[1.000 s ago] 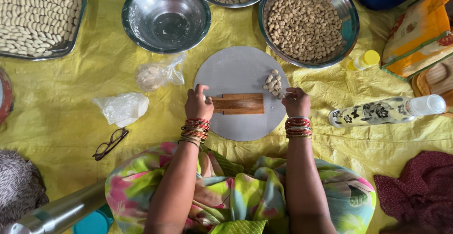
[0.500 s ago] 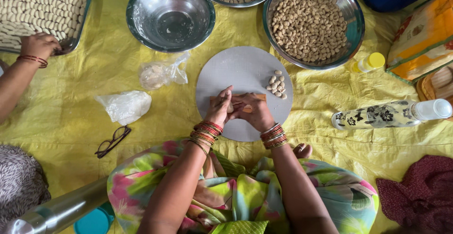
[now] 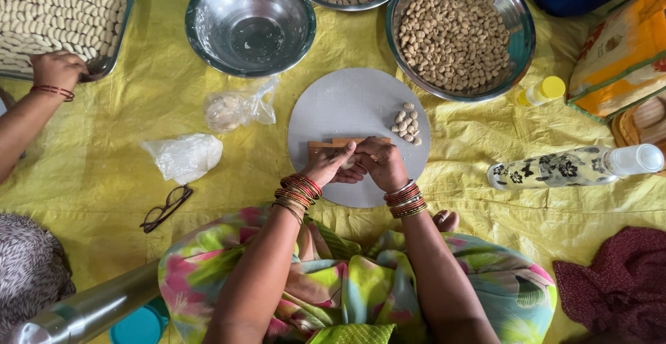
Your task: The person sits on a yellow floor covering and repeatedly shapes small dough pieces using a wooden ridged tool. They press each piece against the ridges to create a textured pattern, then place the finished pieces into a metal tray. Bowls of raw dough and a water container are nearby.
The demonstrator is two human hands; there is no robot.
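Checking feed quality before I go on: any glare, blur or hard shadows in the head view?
Head view: even, soft light, no hard shadows; mild glare inside the empty steel bowl; left hand and right hand sharp over the round board; corners slightly stretched.

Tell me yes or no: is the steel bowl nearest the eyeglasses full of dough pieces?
No. The steel bowl above the eyeglasses holds no pieces and shows only a bare, smeared bottom.

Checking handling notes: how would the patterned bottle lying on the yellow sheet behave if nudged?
The patterned bottle lies on its side and looks round, so it would probably roll. The crumpled yellow sheet beneath may slow it. Its clear, smooth body could be slippery and, if glass, breakable.
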